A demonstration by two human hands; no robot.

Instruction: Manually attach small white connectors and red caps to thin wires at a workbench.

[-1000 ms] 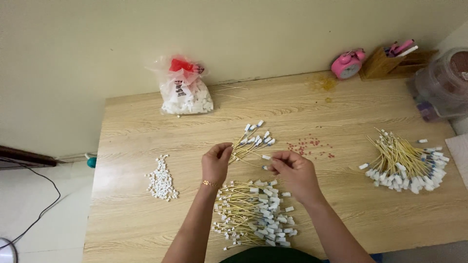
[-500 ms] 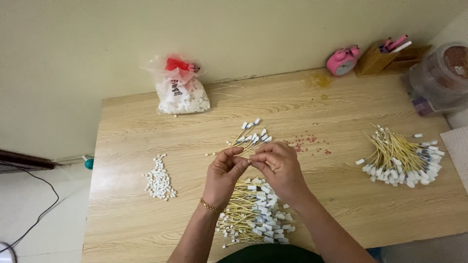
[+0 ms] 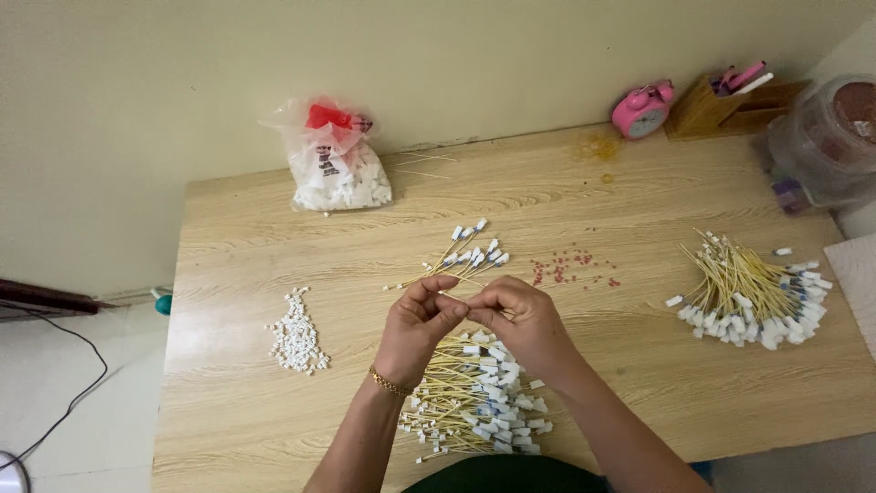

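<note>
Looking from the left, I see the little heap of white caps (image 3: 296, 333) lying where it lay half a second ago, and the tied plastic bag (image 3: 334, 166) by the wall unmoved too. Since then my left hand (image 3: 417, 324) and right hand (image 3: 520, 324) have sunk a little toward the near edge, fingertips pinched together on one thin yellow wire (image 3: 453, 296); what joins between them I cannot make out. They hover above the near pile of capped wires (image 3: 474, 397), whose lower edge my forearms partly hide. Just beyond lies the small fan of wires (image 3: 461, 256), then red specks (image 3: 570, 267), then the far-right bundle (image 3: 753, 292).
</note>
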